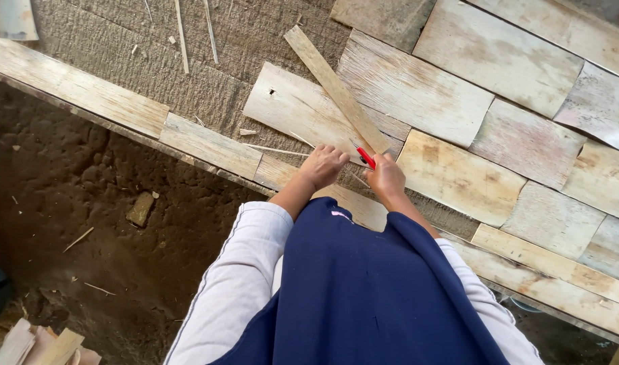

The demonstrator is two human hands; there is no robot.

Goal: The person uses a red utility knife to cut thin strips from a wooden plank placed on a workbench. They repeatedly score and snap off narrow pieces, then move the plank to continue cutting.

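Two hands work close together at the near edge of the counter (188,74), a coarse, grey-brown woven surface covered with pale, flat sheets of dried fibrous material, roughly rectangular and streaked with brown. The left hand (323,165) is curled, knuckles up, pressing on the cream sheet (292,108) that lies beneath it and just beyond it; that sheet has a small hole near its far left corner. The right hand (387,177) is closed around a red-handled cutter (365,157), whose tip points away toward the lower end of a long narrow strip (333,88). This straight-edged strip lies diagonally across the sheet, running away from both hands. To the right of the right hand, overlapping sheets (499,101) fill the counter. Left of the left hand, thin slivers (181,34) lie scattered over bare weave. Below the counter edge is dark, lumpy earth floor (86,203).
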